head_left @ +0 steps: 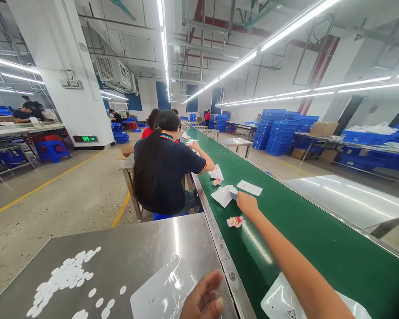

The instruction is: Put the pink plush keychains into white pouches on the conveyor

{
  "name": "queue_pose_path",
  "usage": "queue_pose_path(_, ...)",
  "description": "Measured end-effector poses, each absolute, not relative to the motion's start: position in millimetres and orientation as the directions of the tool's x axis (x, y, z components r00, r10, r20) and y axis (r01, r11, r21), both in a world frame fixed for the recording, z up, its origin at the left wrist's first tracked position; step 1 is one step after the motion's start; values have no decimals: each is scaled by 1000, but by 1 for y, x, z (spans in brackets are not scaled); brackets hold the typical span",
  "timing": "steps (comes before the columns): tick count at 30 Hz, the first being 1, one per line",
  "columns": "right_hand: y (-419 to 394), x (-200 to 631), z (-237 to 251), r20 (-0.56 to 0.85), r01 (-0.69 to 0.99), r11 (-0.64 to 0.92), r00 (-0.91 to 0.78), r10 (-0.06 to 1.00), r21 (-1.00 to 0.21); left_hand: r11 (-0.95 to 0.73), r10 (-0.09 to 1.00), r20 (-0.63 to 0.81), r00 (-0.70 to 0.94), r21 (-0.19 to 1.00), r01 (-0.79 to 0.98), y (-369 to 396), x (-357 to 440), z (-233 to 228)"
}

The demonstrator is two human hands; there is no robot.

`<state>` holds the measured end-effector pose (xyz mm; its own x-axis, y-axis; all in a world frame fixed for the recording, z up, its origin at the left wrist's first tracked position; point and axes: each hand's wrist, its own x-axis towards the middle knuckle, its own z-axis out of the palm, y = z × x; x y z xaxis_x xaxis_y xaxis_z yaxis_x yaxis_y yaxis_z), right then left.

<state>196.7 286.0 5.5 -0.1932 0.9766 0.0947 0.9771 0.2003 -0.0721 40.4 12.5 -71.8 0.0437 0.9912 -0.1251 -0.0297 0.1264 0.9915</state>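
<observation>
Out over the green conveyor belt, my right hand [247,204] is closed with its fingertips on a small pale grey card [233,193]. The card meets a white plastic bag [222,196] lying on the belt. A flat white card [249,187] rests just beyond. Closer to me is a pink cartoon figure piece [236,221]. At the lower edge, my left hand [204,297] has bent fingers held apart from the thumb, with nothing seen between them. It is beside a glossy white bag [164,288] on the metal table.
White round discs [64,274] lie scattered on the metal table [142,235]. Another white bag [282,299] is under my right forearm on the green belt [319,230]. A seated co-worker [164,168] works ahead on the left; another bag and figure piece [216,182] lie near that person.
</observation>
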Motion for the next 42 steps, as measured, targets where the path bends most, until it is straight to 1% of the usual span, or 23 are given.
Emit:
queue_pose_path(2, 254, 206, 30, 120, 945, 315, -304, 945, -89, 26, 1000, -26, 1, 998, 54, 16, 33, -58)
queue_pose_path(4, 209, 218, 56, 104, 864, 486, -475, 874, -134, -55, 996, 68, -50, 975, 215, 18, 26, -38)
queue_pose_path(5, 184, 225, 68, 86, 769, 611, -607, 790, -191, -88, 993, 107, -49, 952, 293, 18, 23, -27)
queue_pose_path(6, 158, 231, 79, 73, 673, 697, -704, 706, -248, -117, 991, 133, -21, 928, 353, 17, 21, -16)
queue_pose_path(7, 132, 236, 87, 52, 601, 741, -765, 642, -298, -142, 990, 139, 36, 911, 386, 15, 20, -7)
queue_pose_path(9, 87, 242, 95, 19, 490, 776, -841, 541, -397, -171, 971, 94, 221, 918, 359, 8, 21, 4)
queue_pose_path(11, 56, 244, 91, -2, 447, 753, -861, 509, -484, -122, 910, 7, 415, 960, 251, -1, 29, 3)
queue_pose_path(12, 48, 243, 85, -9, 442, 728, -858, 514, -525, -73, 875, -30, 483, 978, 193, -6, 35, -3)
queue_pose_path(13, 45, 243, 78, -21, 440, 696, -852, 523, -567, -16, 856, -58, 514, 990, 137, -11, 42, -11)
queue_pose_path(15, 54, 242, 61, -82, 443, 605, -845, 528, -662, 97, 872, -97, 480, 995, 26, -20, 56, -32)
queue_pose_path(16, 65, 243, 52, -128, 475, 526, -815, 565, -705, 145, 894, -111, 434, 988, -46, -23, 61, -43)
queue_pose_path(18, 97, 247, 37, -218, 586, 319, -666, 713, -745, 211, 928, -133, 348, 958, -196, -27, 68, -60)
queue_pose_path(19, 115, 249, 31, -241, 658, 178, -495, 835, -732, 223, 941, -139, 308, 940, -257, -27, 70, -66)
queue_pose_path(20, 133, 251, 24, -232, 693, 108, -378, 896, -713, 228, 950, -143, 278, 927, -299, -27, 70, -69)
queue_pose_path(22, 161, 252, 11, -226, 723, 18, -239, 944, -690, 226, 960, -150, 237, 915, -336, -26, 68, -70)
queue_pose_path(25, 180, 245, -8, -201, 699, 10, -220, 954, -715, 216, 961, -142, 237, 922, -321, -22, 64, -66)
queue_pose_path(28, 169, 234, -14, -86, 623, 93, -251, 964, -776, 136, 970, -67, 234, 947, -293, -18, 62, -61)
queue_pose_path(30, 150, 230, -6, -2, 561, 160, -276, 961, -812, 73, 971, -10, 240, 964, -254, -15, 62, -58)
queue_pose_path(33, 109, 233, 21, 105, 351, 222, -322, 941, -910, 19, 978, 11, 206, 989, -147, -14, 65, -54)
queue_pose_path(35, 79, 237, 40, 137, 202, 214, -339, 931, -956, -1, 985, 15, 174, 997, -81, -15, 69, -52)
queue_pose_path(36, 66, 239, 46, 137, 162, 203, -345, 928, -966, -11, 986, 20, 167, 999, -52, -16, 71, -52)
queue_pose_path(39, 37, 245, 51, 125, 173, 201, -370, 921, -964, -27, 983, 26, 184, 1000, 3, -22, 77, -51)
queue_pose_path(42, 24, 253, 43, 187, 282, 302, -372, 909, -911, -16, 975, 16, 221, 1000, 0, -29, 78, -50)
